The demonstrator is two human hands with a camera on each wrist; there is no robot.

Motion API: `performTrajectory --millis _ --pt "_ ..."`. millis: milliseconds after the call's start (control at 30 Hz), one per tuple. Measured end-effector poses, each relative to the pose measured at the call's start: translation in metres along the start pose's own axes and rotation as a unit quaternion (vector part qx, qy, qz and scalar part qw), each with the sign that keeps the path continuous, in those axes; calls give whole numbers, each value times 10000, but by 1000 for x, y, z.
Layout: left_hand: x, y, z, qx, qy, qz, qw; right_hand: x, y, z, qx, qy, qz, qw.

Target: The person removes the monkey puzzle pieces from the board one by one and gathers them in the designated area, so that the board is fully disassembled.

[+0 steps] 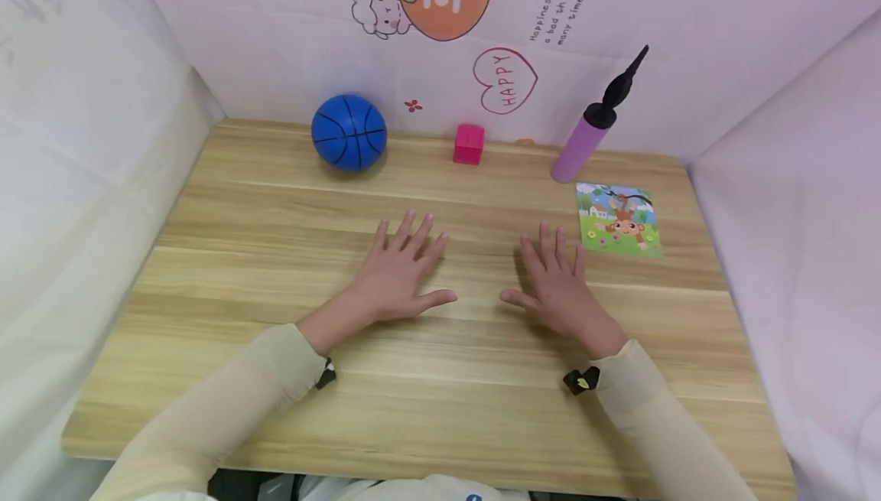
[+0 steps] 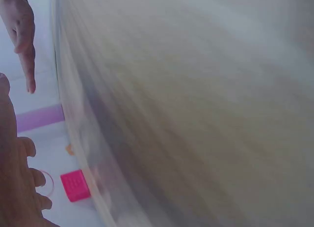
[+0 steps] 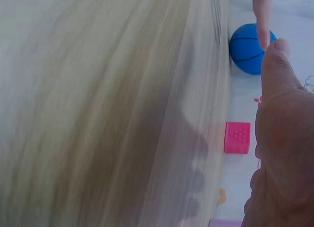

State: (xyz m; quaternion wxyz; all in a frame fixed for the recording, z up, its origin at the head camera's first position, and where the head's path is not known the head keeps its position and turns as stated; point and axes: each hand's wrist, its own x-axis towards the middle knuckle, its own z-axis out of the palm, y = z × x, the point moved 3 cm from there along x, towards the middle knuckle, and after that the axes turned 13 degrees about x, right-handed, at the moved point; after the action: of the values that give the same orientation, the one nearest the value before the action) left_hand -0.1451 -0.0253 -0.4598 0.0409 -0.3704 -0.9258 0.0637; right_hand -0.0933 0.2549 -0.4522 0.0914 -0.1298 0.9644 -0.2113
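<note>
Monkey card [image 1: 619, 222] lies ahead and to the right of right hand [image 1: 560, 292], nearer it than left hand [image 1: 395, 278]; both empty, fingers spread.

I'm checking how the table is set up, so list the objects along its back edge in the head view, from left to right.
Blue ball → pink cube → purple pump with a black top.
</note>
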Motion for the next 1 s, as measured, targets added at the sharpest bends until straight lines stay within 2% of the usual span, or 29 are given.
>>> performTrajectory --millis 200,333,500,600,700,833,1000 --pt "10 8 -11 60 -91 332 9994 -5 -4 4 47 235 121 9996" --pt "25 19 -16 -70 -128 316 9994 -2 11 -2 4 334 295 9990" --pt "66 51 -23 -298 -256 236 9990 -2 45 -18 129 341 708 9968" --pt "100 78 -25 -259 -260 418 9985 -5 68 -28 199 351 849 9956" --pt "127 99 -22 -173 -280 603 9976 -7 86 -30 76 285 876 9957" --pt "150 116 -13 -159 -526 655 9963 -12 105 -28 23 117 930 9956" --pt "170 134 -8 -497 -686 845 9928 -25 121 -36 0 126 1057 9943"
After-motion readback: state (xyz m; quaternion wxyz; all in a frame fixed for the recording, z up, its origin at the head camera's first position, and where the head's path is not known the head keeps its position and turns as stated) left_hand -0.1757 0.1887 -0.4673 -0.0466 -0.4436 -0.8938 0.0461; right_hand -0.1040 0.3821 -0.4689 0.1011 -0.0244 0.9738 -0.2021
